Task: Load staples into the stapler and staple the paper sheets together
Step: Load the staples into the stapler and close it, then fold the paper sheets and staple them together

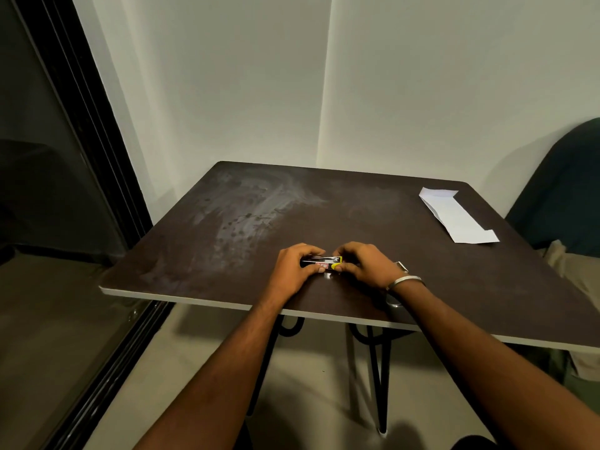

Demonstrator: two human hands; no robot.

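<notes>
A small black stapler (319, 263) with a red label and a yellow end lies low over the dark table (246, 222), near its front edge. My left hand (293, 267) grips its left part, fingers curled over the top. My right hand (363, 263) pinches the yellow right end, where a thin metal strip shows along the stapler's top. Folded white paper sheets (456, 216) lie flat at the table's far right, well apart from both hands. Whether staples sit inside the stapler is hidden.
The table top carries a pale smudged patch (256, 209) at its middle left. A dark chair back (565, 190) stands past the right edge. White walls meet in a corner behind; a dark sliding door frame (97, 157) runs down the left.
</notes>
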